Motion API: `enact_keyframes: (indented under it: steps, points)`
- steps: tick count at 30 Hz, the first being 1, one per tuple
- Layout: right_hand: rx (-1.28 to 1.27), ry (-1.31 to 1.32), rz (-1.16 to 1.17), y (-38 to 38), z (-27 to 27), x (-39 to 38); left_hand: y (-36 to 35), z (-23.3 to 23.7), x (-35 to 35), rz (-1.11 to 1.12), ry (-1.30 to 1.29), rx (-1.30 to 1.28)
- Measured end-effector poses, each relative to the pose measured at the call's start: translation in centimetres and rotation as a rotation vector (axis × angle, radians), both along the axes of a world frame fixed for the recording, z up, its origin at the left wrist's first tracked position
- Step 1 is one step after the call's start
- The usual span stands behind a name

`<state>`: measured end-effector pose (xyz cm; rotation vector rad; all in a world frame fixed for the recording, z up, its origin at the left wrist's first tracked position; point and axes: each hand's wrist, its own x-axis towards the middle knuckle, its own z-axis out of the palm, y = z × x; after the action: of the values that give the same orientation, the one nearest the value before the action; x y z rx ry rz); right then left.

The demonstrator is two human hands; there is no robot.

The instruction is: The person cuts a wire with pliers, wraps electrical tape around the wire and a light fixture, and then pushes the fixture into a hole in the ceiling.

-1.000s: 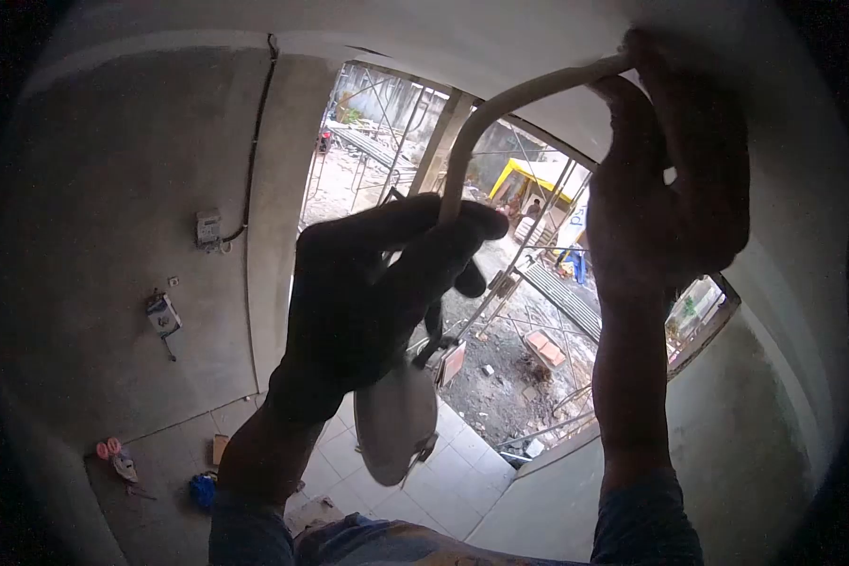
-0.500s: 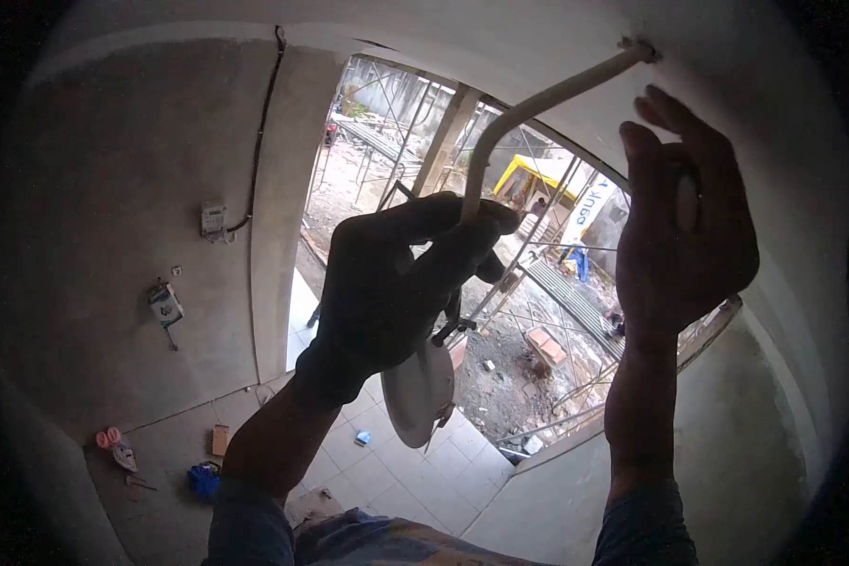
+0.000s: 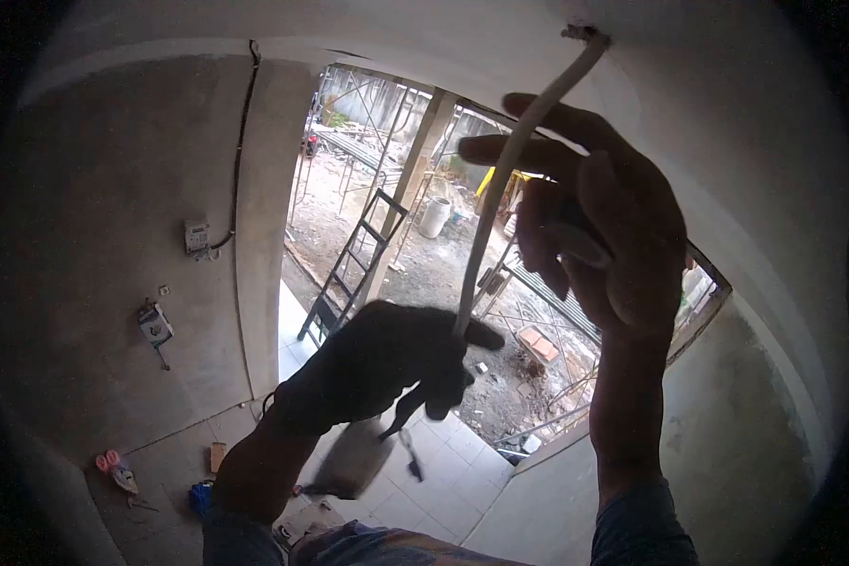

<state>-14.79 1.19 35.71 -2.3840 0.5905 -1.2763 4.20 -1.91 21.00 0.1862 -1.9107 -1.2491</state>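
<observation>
A white cable (image 3: pixel 489 231) comes down from a hole in the ceiling. My left hand (image 3: pixel 373 363), in a dark glove, is closed around its lower part; the cable's end is hidden there. Below this hand hangs a pale round lamp-like fitting (image 3: pixel 354 460), blurred, with a dark wire or clip beside it. My bare right hand (image 3: pixel 627 226) is raised at the cable's upper part, two fingers stretched out behind it. The other fingers curl around a small round roll (image 3: pixel 583 243), which looks like tape.
A dark ladder (image 3: pixel 358 259) leans in the wide opening, with scaffolding and rubble outside. On the left wall are an electric meter (image 3: pixel 198 238) and a hanging box (image 3: pixel 154 324). Pink-handled scissors (image 3: pixel 113 462) and a blue item (image 3: pixel 200 497) lie on the tiled floor.
My left hand has moved down along with the cable, which hangs straighter. My right hand has come left to the cable. The round fitting below has swung down and left.
</observation>
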Motion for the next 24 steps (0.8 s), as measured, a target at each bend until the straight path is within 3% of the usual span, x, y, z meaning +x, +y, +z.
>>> enact_keyframes:
  steps: [1, 3, 5, 7, 9, 10, 11, 12, 13, 14, 15, 18, 20, 23, 24]
  points:
    - [0.036, 0.066, 0.037, -0.6, 0.2, -0.1, -0.9, -1.1, -0.4, -0.224, 0.097, 0.122]
    - [0.094, 0.202, 0.126, -2.4, 0.2, -0.6, -2.1, -1.6, 0.5, -0.370, -0.168, 0.310]
    - [0.039, 0.263, 0.305, -5.0, -1.4, -0.7, -4.2, -3.6, -0.2, -0.398, -0.166, 0.289]
    - [-0.018, 0.231, 0.091, -3.5, -2.3, 0.5, -5.6, -4.8, -0.9, -0.419, -0.161, 0.262]
    - [-0.834, 0.439, -0.311, -3.9, -4.8, 0.4, -5.7, -5.4, -1.5, -0.229, -0.235, 0.140]
    - [-0.835, 0.435, -0.310, -3.3, -5.5, 0.4, -4.9, -5.4, -1.8, -0.137, -0.268, -0.036]
    - [-0.594, 0.312, -0.398, -2.5, -6.0, 0.3, -4.4, -6.3, -2.3, -0.066, -0.166, -0.227]
    - [-0.351, 0.187, -0.478, -2.0, -6.4, 0.2, -2.8, -4.5, -2.2, -0.038, -0.335, -0.092]
    - [-0.387, 0.117, -0.557, -1.6, -7.1, 0.4, -1.2, -2.9, -1.9, -0.011, -0.501, 0.047]
    - [-0.276, 0.053, -0.600, -0.7, -7.3, 0.5, -1.4, -5.5, -2.8, 0.004, -0.275, -0.140]
    - [-0.165, -0.011, -0.641, 0.1, -7.4, 0.5, -0.9, -6.5, -3.3, -0.027, -0.186, -0.006]
    - [-0.108, -0.078, -0.713, 0.7, -8.5, -0.5, -0.3, -7.7, -3.7, 0.028, -0.173, -0.195]
    - [-0.064, -0.074, -0.709, 0.6, -8.4, -0.7, 1.0, -6.7, -2.9, -0.008, -0.302, 0.083]
    - [0.034, -0.193, -0.675, 0.2, -8.5, 1.3, 0.6, -7.5, -3.5, 0.030, -0.154, 0.094]
    - [-0.139, -0.161, -0.661, -0.6, -8.6, 1.6, 0.3, -7.2, -3.5, 0.119, -0.171, 0.053]
